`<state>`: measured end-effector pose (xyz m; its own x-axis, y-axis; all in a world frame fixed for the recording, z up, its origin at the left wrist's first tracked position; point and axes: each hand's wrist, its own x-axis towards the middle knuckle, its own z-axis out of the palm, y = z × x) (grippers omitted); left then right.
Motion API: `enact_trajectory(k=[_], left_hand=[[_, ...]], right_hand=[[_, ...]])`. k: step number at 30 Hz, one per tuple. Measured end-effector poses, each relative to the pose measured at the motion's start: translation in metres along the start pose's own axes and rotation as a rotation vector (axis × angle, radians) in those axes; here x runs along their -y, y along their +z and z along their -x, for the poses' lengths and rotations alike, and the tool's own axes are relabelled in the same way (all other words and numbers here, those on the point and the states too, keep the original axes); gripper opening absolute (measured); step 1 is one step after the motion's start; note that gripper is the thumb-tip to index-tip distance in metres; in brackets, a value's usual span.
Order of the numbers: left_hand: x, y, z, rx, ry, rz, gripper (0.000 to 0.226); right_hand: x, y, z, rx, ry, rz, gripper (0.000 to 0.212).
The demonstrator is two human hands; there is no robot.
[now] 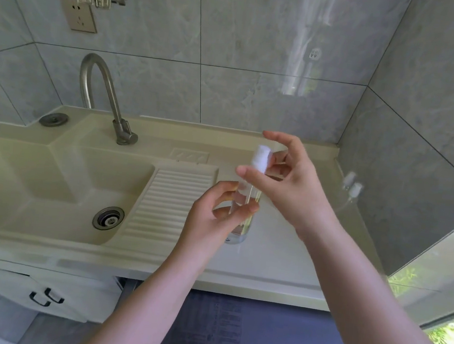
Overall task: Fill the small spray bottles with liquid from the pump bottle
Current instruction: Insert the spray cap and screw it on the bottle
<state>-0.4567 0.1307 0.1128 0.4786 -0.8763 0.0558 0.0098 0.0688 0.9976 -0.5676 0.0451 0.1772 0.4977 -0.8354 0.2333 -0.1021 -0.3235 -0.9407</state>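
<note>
A clear, slim bottle [242, 227] stands upright on the pale countertop [281, 257], right of the ribbed washboard. Clear liquid fills its lower part. My left hand [209, 215] wraps thumb and fingers around its middle. My right hand [295, 185] is at the top, thumb and fingers closed around the white spray head [261, 158], which looks blurred. Some clear items partly show behind my right hand, too hidden to identify.
A cream sink [49, 180] with a drain [108, 217] and a curved steel faucet [102, 92] lies to the left, next to the ribbed washboard [171, 202]. Tiled walls close the back and right. Two white-capped shapes [353, 183] reflect in the right wall.
</note>
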Motion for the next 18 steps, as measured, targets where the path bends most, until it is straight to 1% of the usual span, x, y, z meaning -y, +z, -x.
enact_trajectory(k=[2,4,5,8,10,12,15,18], left_hand=[[-0.001,0.001,0.000,0.002,0.004,0.012,0.027],[-0.002,0.001,0.000,-0.001,0.001,0.025,0.026],[-0.002,0.001,0.000,0.001,0.004,0.024,0.026],[-0.001,0.003,0.000,0.017,0.015,0.023,0.025],[0.000,0.005,0.001,0.031,0.011,0.027,0.024],[0.000,0.008,0.002,0.040,0.006,0.052,0.022],[0.001,0.007,0.000,0.038,0.007,0.066,0.024],[0.002,0.006,0.000,0.053,0.005,0.057,0.023]], right_hand=[[0.004,-0.003,0.000,0.074,0.062,-0.104,0.071],[0.005,-0.010,0.000,0.113,0.063,-0.186,0.071],[0.005,-0.012,-0.001,0.106,0.046,-0.195,0.071],[0.002,-0.011,-0.003,-0.005,-0.030,-0.113,0.071],[-0.001,-0.009,-0.002,-0.067,-0.063,-0.006,0.078],[0.000,-0.010,0.000,-0.045,-0.032,-0.019,0.087],[0.004,-0.017,-0.001,0.051,0.019,-0.158,0.088],[0.005,-0.020,-0.004,0.030,-0.007,-0.108,0.087]])
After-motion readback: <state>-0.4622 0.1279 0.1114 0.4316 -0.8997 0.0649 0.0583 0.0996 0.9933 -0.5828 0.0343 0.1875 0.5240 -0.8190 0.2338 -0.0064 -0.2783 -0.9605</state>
